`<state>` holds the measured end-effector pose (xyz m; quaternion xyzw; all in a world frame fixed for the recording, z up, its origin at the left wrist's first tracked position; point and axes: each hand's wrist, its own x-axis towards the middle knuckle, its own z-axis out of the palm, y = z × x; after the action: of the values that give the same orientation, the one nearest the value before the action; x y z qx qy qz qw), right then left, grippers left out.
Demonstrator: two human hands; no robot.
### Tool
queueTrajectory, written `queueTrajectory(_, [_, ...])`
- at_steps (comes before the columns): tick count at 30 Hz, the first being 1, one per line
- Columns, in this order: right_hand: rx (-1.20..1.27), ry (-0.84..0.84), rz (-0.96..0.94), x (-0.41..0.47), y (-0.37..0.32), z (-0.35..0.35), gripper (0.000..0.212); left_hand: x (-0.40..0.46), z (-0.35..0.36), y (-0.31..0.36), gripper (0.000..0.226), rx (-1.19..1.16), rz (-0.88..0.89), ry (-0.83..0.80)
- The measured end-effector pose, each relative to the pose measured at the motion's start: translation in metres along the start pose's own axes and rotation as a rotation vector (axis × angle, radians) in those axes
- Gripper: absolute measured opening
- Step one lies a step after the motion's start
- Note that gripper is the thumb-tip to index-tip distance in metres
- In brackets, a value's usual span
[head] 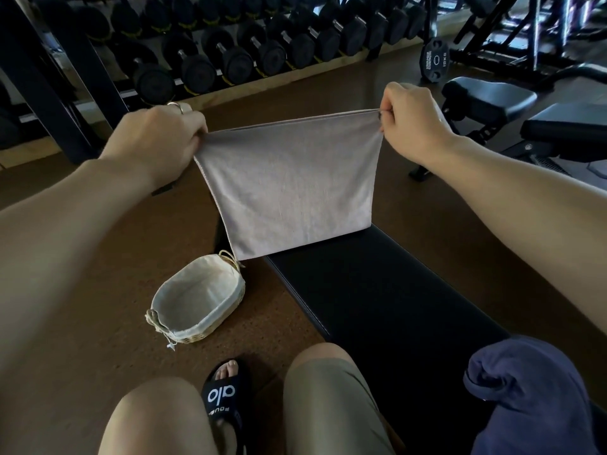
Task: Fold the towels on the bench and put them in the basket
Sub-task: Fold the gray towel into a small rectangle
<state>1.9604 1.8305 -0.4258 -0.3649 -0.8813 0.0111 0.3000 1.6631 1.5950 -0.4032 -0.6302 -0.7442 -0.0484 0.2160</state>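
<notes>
Both hands, left hand [157,139] and right hand [412,121], pinch the pale grey cloth towel [289,182] taut above the black padded bench [377,297]; folding is underway. The cloth-lined wicker basket [197,298] holds nothing; a crumpled navy towel [532,392] waits.

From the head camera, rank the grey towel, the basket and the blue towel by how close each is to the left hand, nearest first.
1. Grey towel: its top corner is pinched by the left hand.
2. Basket: on the floor, below that hand, left of the bench.
3. Blue towel: bunched on the bench's near right end.

I see a matt pale-grey woven cloth towel [292,182], smooth black padded vinyl tabletop [377,290], and at eight o'clock a rough wicker basket with cream cloth lining [197,300].
</notes>
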Motion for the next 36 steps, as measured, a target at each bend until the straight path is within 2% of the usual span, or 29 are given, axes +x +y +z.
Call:
queueTrajectory(4, [-0.003,-0.005,0.024,0.031,-0.003,0.009,0.016,0.029,0.007,-0.005,0.021,0.060,-0.104,0.017])
queueTrajectory(7, [-0.017,0.088,0.053,0.056,-0.007,0.005,0.016,0.050,0.001,-0.013,0.017,0.094,-0.148,0.118])
queueTrajectory(10, [0.017,0.205,0.068,0.055,-0.008,-0.004,0.020,0.053,-0.003,-0.017,0.014,0.116,-0.134,0.238])
queueTrajectory(13, [0.042,0.197,0.077,0.014,-0.007,0.002,0.014,0.027,0.017,-0.007,0.012,0.161,-0.036,0.227])
queueTrajectory(16, [0.027,0.063,0.133,-0.062,-0.001,0.029,0.016,-0.025,0.058,0.020,0.009,0.100,0.127,0.061])
queueTrajectory(22, [-0.079,-0.357,0.250,-0.216,0.012,0.069,0.018,-0.125,0.116,0.082,0.007,-0.152,0.359,-0.334])
queueTrajectory(24, [-0.116,-0.459,0.276,-0.238,0.013,0.072,0.017,-0.139,0.127,0.092,0.006,-0.194,0.412,-0.377])
queueTrajectory(26, [-0.138,-0.486,0.287,-0.243,0.013,0.068,0.011,-0.143,0.129,0.098,0.004,-0.201,0.403,-0.451])
queueTrajectory(28, [-0.182,-0.515,0.279,-0.240,0.015,0.064,0.005,-0.144,0.124,0.102,0.012,-0.236,0.384,-0.544])
queueTrajectory(31, [-0.293,-0.578,0.275,-0.236,0.019,0.060,0.011,-0.143,0.119,0.108,0.013,-0.292,0.363,-0.569])
queueTrajectory(36, [-0.470,-0.701,0.251,-0.225,0.011,0.056,0.027,-0.137,0.107,0.122,0.007,-0.439,0.351,-0.519])
